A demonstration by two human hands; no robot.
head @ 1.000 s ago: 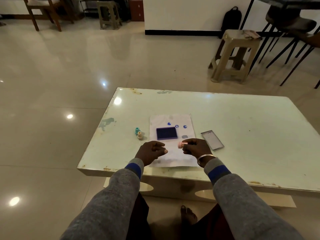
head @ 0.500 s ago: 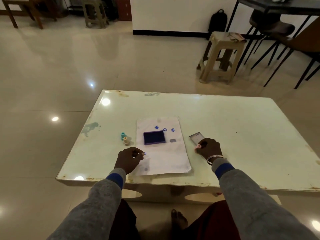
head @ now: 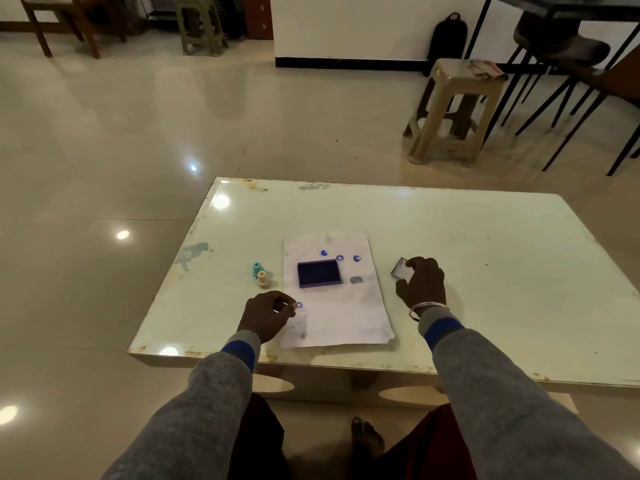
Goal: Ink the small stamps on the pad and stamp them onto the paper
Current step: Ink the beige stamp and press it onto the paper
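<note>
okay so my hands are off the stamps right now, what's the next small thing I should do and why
Probably reach your left hand to the tan stamp or teal stamp standing left of the paper, then press it on the open ink pad; both look unused.

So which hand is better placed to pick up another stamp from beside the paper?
Probably the left hand: the teal stamp and beige stamp stand just beyond it, while the right hand rests on the ink pad's lid.

Both my arms reach forward in grey sleeves. My left hand point(head: 268, 315) is curled loosely, fingertips pinched together, knuckles up. My right hand point(head: 420, 284) sits further out, palm down, fingers bent, bangle at the wrist.
</note>
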